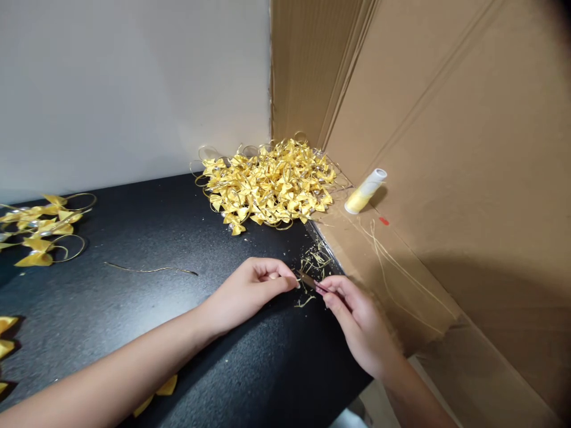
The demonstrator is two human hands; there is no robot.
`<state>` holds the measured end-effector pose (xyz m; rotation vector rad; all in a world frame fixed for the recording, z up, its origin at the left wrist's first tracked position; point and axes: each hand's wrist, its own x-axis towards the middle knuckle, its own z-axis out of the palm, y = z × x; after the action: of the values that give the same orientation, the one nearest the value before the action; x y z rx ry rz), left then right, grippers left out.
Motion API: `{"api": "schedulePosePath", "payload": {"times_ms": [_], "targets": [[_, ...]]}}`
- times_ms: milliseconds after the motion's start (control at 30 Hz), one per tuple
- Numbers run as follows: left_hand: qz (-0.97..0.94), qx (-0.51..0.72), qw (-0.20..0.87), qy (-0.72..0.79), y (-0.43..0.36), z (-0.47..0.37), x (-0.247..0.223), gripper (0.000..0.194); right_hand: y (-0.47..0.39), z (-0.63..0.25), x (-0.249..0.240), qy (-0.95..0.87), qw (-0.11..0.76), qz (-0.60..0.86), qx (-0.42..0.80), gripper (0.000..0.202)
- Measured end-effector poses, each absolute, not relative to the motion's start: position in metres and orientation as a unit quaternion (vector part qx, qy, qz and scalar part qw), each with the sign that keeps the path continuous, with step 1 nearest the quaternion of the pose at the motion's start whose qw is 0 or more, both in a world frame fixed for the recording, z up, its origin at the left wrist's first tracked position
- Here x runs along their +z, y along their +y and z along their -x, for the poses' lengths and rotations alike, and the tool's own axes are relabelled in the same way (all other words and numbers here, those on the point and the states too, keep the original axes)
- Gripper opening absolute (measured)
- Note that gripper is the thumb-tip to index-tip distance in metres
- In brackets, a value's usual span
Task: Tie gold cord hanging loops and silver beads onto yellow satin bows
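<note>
My right hand (352, 318) is closed on a small, thin metal blade-like tool (308, 281), which points left toward my other hand. Whether it is snips or a plain blade I cannot tell. My left hand (254, 291) has thumb and forefinger pinched together at the tool's tip; what they hold is too small to name. Short yellowish cord trimmings (317, 259) lie scattered on the black table (250, 356) under both hands. Left of my left hand lies a loose dark-gold cord (151, 270).
A heap of yellow ribbon bows with gold cord loops (272, 184) sits at the back corner. More bows (38, 255) lie at the left. A yellow-and-white thread spool (366, 191) stands on cardboard (414, 279), near pale loose strings (388, 255). Cardboard walls (468, 119) rise at the right.
</note>
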<state>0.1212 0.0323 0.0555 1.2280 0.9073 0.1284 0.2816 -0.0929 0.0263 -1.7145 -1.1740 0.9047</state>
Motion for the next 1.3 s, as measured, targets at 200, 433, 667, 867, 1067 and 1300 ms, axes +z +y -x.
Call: {"api": "schedulePosePath", "payload": {"times_ms": [200,433,667,867,1067,1300], "targets": [[-0.552,0.058,0.722,0.413,0.033,-0.123,0.057,0.022,-0.094,-0.282,0.025,-0.472,0.412,0.699,0.344,0.017],[-0.56,0.068,0.718,0.408,0.034,-0.12,0.054,0.021,-0.099,-0.309,0.015,-0.464,0.433,0.735,0.238,0.018],[-0.598,0.155,0.668,0.414,0.046,-0.1,0.068,0.016,-0.099,-0.345,-0.005,-0.545,0.244,0.8,-0.065,0.022],[-0.599,0.284,0.621,0.417,0.058,-0.062,0.089,0.014,-0.095,-0.336,0.006,-0.511,0.28,0.811,-0.058,0.029],[-0.669,0.342,0.563,0.344,0.022,-0.038,0.105,0.014,-0.085,-0.22,0.043,-0.334,0.438,0.496,0.671,0.039],[-0.917,0.265,0.274,0.119,-0.049,-0.008,0.081,0.015,-0.073,-0.136,0.043,-0.049,0.439,0.39,0.808,0.027]]}}
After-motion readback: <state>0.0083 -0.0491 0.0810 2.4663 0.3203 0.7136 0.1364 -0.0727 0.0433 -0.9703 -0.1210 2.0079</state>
